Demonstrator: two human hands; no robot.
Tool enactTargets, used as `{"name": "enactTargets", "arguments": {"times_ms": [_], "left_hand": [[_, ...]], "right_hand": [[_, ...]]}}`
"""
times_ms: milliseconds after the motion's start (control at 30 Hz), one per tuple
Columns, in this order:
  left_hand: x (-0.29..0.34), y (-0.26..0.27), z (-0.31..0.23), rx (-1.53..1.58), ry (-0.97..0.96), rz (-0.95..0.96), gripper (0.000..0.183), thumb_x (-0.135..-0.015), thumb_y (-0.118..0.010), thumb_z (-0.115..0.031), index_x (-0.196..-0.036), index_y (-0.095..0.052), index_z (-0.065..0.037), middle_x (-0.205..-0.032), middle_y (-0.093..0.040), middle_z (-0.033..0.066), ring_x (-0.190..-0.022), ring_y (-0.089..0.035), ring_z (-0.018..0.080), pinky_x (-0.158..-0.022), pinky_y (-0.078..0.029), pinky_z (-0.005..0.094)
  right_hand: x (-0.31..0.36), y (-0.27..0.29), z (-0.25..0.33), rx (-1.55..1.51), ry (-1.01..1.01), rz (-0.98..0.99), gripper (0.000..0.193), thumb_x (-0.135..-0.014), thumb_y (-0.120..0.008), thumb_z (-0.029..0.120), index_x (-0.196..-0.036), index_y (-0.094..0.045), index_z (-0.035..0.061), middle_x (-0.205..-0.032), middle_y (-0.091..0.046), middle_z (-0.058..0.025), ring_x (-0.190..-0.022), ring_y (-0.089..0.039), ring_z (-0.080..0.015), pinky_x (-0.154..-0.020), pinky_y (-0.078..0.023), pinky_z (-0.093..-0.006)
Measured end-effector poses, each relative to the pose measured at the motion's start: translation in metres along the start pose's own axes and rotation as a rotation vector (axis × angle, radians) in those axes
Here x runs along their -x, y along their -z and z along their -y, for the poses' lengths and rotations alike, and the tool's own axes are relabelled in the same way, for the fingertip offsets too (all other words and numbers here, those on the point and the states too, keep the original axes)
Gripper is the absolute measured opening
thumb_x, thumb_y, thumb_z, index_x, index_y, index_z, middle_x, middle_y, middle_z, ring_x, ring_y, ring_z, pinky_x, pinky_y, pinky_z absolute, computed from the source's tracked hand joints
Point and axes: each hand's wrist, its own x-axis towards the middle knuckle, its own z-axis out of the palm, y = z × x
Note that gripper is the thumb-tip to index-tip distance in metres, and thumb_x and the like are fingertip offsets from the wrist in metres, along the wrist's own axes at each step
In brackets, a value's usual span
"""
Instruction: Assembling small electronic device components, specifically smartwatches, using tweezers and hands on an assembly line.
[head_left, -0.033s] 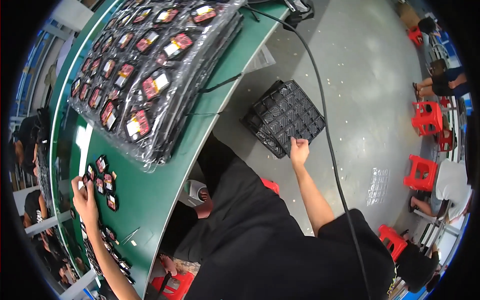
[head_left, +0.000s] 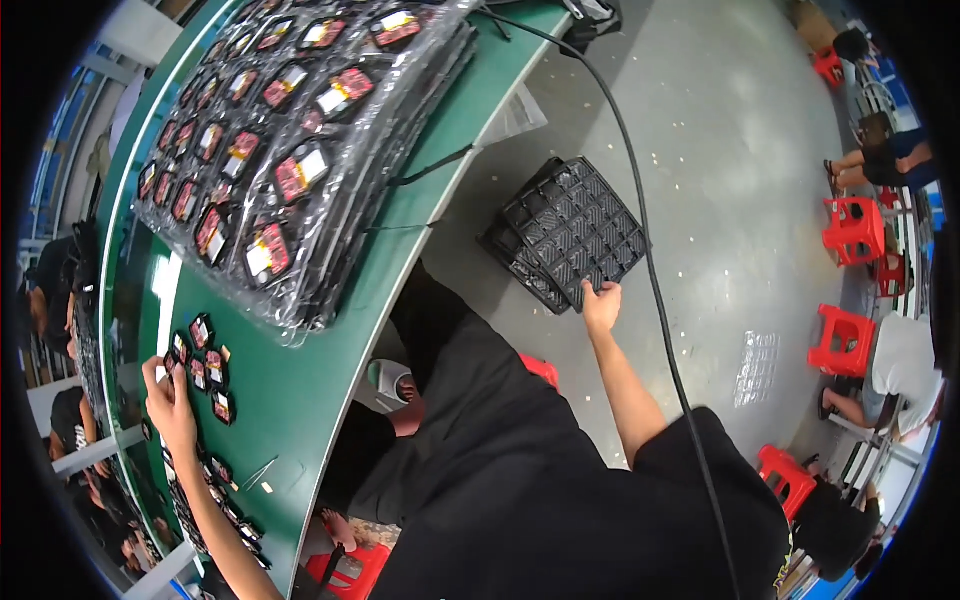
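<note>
Nearest, a black cable (head_left: 640, 195) arcs across the view past the person's black shirt (head_left: 570, 520). The right hand (head_left: 602, 312) reaches out beyond the desk edge, its grip pinching the near corner of a black grid tray (head_left: 578, 225). A corner hold probably suits a thin, stiff tray, since the compartments remain uncovered. The tray lies askew over at least 1 more dark tray (head_left: 535, 284); what bears them underneath is hidden.

The left hand (head_left: 173, 408) is over the green desk (head_left: 290, 400), fingers and thumb bent around 1 of the small black-rimmed devices (head_left: 223, 406); I cannot tell whether this grip presses on it or only touches it. The others lie loosely grouped just beside the fingertips, seemingly within easy reach, and more line the desk beside the forearm.

Farther along the desk, a stack of filled trays (head_left: 345, 250) sits in clear plastic, perhaps layered to save room, each visible device in its own pocket.

Beyond, a clear tray (head_left: 757, 370) lies on the floor, and red stools (head_left: 848, 232) stand near seated co-workers.
</note>
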Motion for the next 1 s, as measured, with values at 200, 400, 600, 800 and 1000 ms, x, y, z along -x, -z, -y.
{"name": "enactTargets", "arguments": {"times_ms": [200,400,600,800,1000], "left_hand": [[0.003,-0.008,0.02,0.016,-0.007,-0.029,0.024,-0.114,-0.067,-0.023,-0.129,-0.06,-0.005,-0.065,-0.033,-0.0033,-0.063,-0.028,0.0082,-0.058,-0.02,0.036],[0.003,-0.003,0.014,0.006,0.003,-0.023,0.027,-0.115,-0.066,-0.025,-0.13,-0.061,-0.003,-0.066,-0.033,-0.0039,-0.064,-0.028,0.0079,-0.059,-0.018,0.0358],[0.01,0.008,0.014,-0.014,0.029,-0.022,0.026,-0.114,-0.066,-0.023,-0.129,-0.06,-0.003,-0.065,-0.034,-0.0035,-0.064,-0.028,0.0081,-0.059,-0.02,0.0357],[-0.007,-0.006,-0.015,0.045,-0.005,-0.014,0.026,-0.113,-0.068,-0.024,-0.127,-0.06,-0.004,-0.064,-0.034,-0.0035,-0.063,-0.028,0.0079,-0.058,-0.021,0.0356],[0.011,0.007,-0.009,-0.017,0.057,-0.048,0.029,-0.109,-0.074,-0.028,-0.124,-0.062,-0.006,-0.06,-0.034,-0.001,-0.059,-0.03,0.0096,-0.055,-0.022,0.0382]], "right_hand": [[-0.048,-0.019,-0.072,0.037,-0.518,0.194,0.083,-0.078,-0.099,0.05,-0.129,-0.068,-0.007,-0.128,-0.073,-0.0234,-0.106,-0.077,-0.0328,-0.075,-0.065,-0.048],[-0.035,-0.024,-0.057,0.064,-0.419,0.308,0.034,-0.099,-0.075,0.025,-0.107,-0.082,-0.008,-0.096,-0.082,-0.0209,-0.071,-0.081,-0.027,-0.058,-0.067,-0.043],[-0.007,0.003,-0.035,-0.276,-0.287,-0.14,0.033,-0.103,-0.061,0.023,-0.105,-0.075,-0.0066,-0.1,-0.079,-0.0318,-0.087,-0.079,-0.0447,-0.082,-0.062,-0.0561],[-0.059,0.199,0.03,-0.158,0.394,-0.545,0.03,-0.114,-0.058,0.02,-0.105,-0.062,-0.0088,-0.095,-0.071,-0.0231,-0.088,-0.067,-0.0327,-0.086,-0.055,-0.0488],[-0.067,0.354,0.224,-0.176,0.88,-0.808,0.029,-0.117,-0.059,0.021,-0.109,-0.062,-0.0075,-0.097,-0.067,-0.016,-0.089,-0.06,-0.0243,-0.084,-0.051,-0.0417]]}}
